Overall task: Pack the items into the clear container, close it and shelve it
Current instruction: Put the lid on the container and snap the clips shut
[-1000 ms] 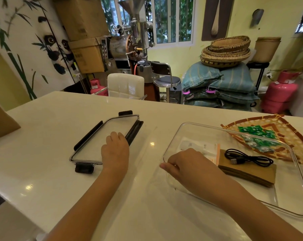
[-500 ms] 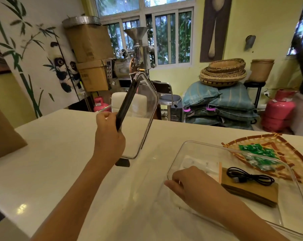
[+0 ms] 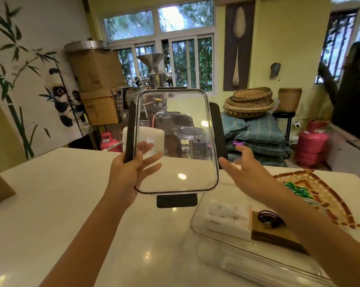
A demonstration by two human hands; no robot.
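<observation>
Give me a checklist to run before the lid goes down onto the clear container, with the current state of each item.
1. Left hand grips the lid at its left edge: ok.
2. Right hand on the lid: not ok, open and just short of the right latch.
3. Lid latches flipped outward: ok on the three visible sides.
4. Clear container open and unobstructed: ok.
5. Cable below the rim: cannot tell.
6. All items packed: not ok, green packets remain on the woven tray.
</observation>
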